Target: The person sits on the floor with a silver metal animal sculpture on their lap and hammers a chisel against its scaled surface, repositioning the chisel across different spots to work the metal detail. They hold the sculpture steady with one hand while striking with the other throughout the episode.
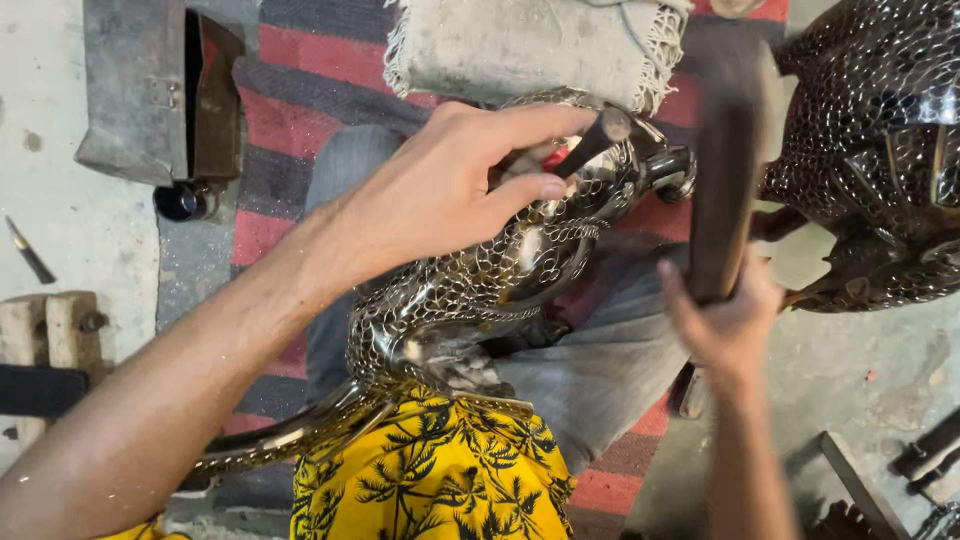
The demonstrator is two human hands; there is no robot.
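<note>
A big shiny silver metal animal figure (470, 290), covered in little scale shapes, lies across the person's lap in the middle of the frame, over grey trousers (600, 370) and a yellow shirt with dark palm leaves (440, 480). A second shiny scaled metal figure (880, 150) sits at the upper right. A red and grey striped rug (300, 80) lies under it all, with a dirty white fringed cloth pad (520, 45) at the top. The left hand (440, 190) is closed around a small dark metal punch (595, 140), its tip pressed on the figure's upper end. The right hand (730, 320) is wrapped tight around a dark wooden hammer handle (725, 170), raised and blurry. This looks like the hammering step; the next hit must land right on the punch's top.
</note>
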